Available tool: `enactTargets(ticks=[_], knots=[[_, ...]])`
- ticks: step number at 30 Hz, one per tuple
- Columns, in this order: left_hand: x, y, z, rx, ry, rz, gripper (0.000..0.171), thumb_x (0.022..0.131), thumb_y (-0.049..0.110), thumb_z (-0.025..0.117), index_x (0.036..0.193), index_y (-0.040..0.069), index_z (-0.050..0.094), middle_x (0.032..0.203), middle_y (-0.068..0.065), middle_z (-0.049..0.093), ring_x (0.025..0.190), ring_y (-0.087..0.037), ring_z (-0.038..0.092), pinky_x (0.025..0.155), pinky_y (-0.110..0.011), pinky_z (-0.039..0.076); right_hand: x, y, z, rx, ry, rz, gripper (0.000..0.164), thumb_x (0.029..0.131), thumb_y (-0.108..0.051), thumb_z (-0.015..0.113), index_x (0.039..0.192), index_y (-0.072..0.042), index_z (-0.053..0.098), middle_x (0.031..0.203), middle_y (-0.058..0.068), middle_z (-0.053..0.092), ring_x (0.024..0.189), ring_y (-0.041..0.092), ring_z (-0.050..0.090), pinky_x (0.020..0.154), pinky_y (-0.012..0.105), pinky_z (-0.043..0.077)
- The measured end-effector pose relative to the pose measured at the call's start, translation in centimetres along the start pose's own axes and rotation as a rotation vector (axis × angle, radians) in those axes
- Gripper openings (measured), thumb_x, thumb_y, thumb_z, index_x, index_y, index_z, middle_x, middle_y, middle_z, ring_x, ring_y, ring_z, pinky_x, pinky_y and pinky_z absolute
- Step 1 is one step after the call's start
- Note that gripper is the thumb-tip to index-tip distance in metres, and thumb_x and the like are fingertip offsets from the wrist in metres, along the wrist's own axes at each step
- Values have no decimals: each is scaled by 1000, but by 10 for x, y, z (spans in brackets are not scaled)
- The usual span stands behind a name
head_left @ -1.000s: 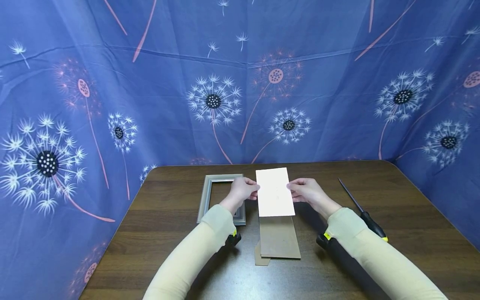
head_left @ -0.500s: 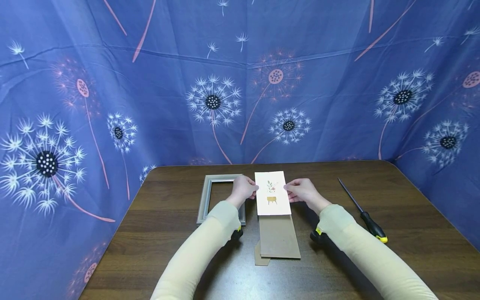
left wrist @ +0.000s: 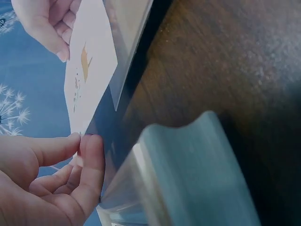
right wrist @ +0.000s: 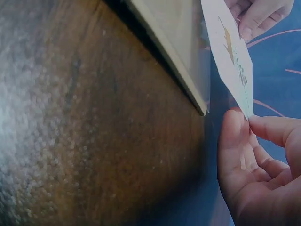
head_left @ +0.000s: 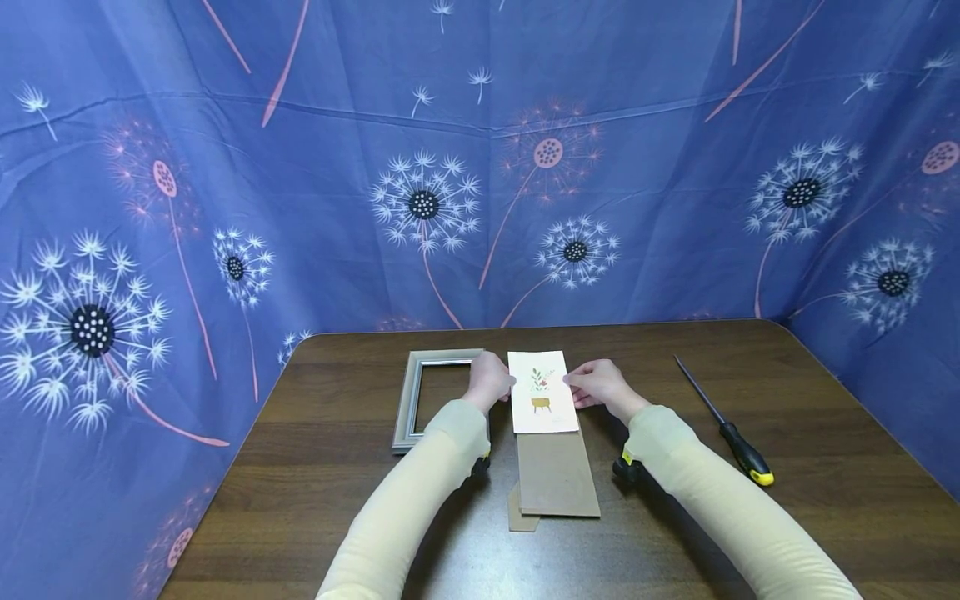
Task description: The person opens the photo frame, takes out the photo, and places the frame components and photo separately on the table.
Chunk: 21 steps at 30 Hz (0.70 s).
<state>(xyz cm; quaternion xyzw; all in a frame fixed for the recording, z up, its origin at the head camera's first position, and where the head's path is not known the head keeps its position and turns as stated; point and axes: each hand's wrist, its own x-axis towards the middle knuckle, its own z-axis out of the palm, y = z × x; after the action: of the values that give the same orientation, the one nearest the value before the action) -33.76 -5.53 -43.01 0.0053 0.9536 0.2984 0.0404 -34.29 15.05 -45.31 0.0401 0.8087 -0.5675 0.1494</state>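
A white card (head_left: 527,414) printed with a potted plant is held up between both hands, over the far part of a brown backing board (head_left: 557,479). My left hand (head_left: 490,381) pinches the card's left edge between thumb and fingers. At the opposite edge my right hand (head_left: 600,387) pinches it the same way. In both wrist views the card (left wrist: 96,52) stands tilted, apart from the board (right wrist: 183,61) beneath. A grey picture frame (head_left: 411,400) lies just left of the card, partly hidden by my left hand and sleeve.
To the right lies a screwdriver (head_left: 738,446) with a black and yellow handle. A small cardboard piece (head_left: 522,521) sticks out from under the board's near left corner. Behind the wooden table (head_left: 300,500) hangs a blue dandelion-patterned cloth (head_left: 337,208).
The card has come down and slightly left and tilted, so its printed plant, washed out white at first, now shows. Both hands have moved with it, still pinching its edges.
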Motion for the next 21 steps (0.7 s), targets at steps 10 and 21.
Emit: enactTargets(ticks=[10,21], knots=[[-3,8,4,228,103,44,18,80,-3,58,67,2,68,47,-2,61,44,-13,59,58,-21,53,2,0,2,-101,18,4,22,88,-8,63,99,12,60,65,8,60,51,12,59,53,28,58],[-1,8,11,335,162,83,14,87,4,56,84,-1,69,74,-10,68,64,-19,64,67,-29,54,5,0,4,-210,41,-19,16,85,-7,66,89,9,63,63,8,62,49,12,60,50,29,58]])
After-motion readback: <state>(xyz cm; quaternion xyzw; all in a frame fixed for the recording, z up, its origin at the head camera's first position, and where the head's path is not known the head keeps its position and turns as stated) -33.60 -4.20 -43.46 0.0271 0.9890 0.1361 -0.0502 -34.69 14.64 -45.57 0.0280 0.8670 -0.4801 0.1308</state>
